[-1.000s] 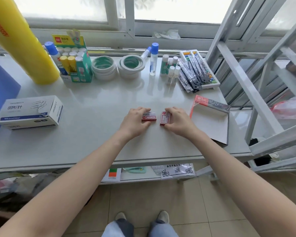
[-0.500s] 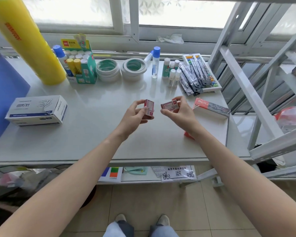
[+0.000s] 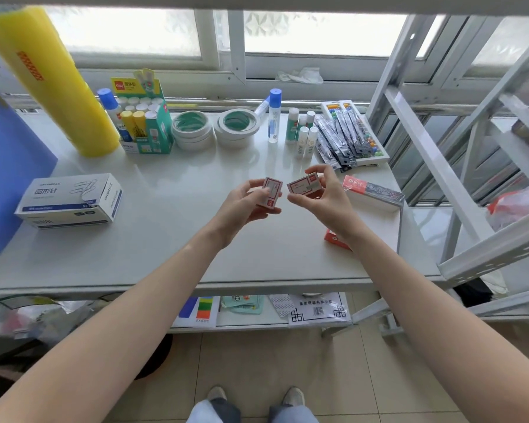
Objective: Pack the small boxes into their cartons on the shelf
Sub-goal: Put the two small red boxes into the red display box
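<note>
Left hand: the left hand [image 3: 242, 206] holds a small red-and-white box [image 3: 271, 195] above the shelf [image 3: 165, 239], its fingers [image 3: 251, 186] closed around the box's edges with the printed face turned toward the camera.
Right hand: the right hand [image 3: 324, 198] grips a second small box [image 3: 303, 186], tilted, pinched between thumb and fingertips.
Boxes: the two are held just beside each other in mid-air, not touching, over the middle of the grey shelf.
Red carton: an open red-trimmed carton [image 3: 371, 215] lies on the shelf just right of the right hand, partly hidden by the wrist.
Left side: a white-and-blue paper-clip carton [image 3: 71, 201] sits well apart from the hands.
Back row: a yellow roll [image 3: 52, 80], a glue-stick display box [image 3: 147, 123], tape rolls [image 3: 214, 128] and packed pens [image 3: 339, 138] line the window edge.
</note>
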A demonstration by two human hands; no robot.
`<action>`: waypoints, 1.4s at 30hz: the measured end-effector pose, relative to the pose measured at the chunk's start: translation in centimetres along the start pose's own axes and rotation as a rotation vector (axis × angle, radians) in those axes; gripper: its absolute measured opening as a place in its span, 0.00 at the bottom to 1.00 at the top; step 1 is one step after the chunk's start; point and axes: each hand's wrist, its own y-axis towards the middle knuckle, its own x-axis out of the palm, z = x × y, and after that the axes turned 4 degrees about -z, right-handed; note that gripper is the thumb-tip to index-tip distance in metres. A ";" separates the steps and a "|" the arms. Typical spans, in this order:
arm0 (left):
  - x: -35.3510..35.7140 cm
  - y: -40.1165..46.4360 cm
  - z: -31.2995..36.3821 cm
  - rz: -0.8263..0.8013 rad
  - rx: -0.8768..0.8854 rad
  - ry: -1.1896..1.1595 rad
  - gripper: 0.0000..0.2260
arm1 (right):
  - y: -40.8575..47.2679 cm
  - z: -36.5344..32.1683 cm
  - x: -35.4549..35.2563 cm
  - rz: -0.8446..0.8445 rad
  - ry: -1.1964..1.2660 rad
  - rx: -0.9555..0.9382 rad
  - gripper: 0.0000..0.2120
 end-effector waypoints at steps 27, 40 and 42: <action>10.3 4.0 -0.8 -0.025 -0.065 -0.059 0.07 | -3.9 4.0 -7.9 0.145 -0.317 0.046 0.23; 12.9 6.9 -1.5 0.120 0.217 0.551 0.12 | -3.5 7.0 -10.3 0.242 -0.632 0.100 0.21; 12.6 7.6 -1.8 0.102 0.248 0.700 0.18 | -3.1 7.2 -10.3 0.246 -0.662 0.126 0.22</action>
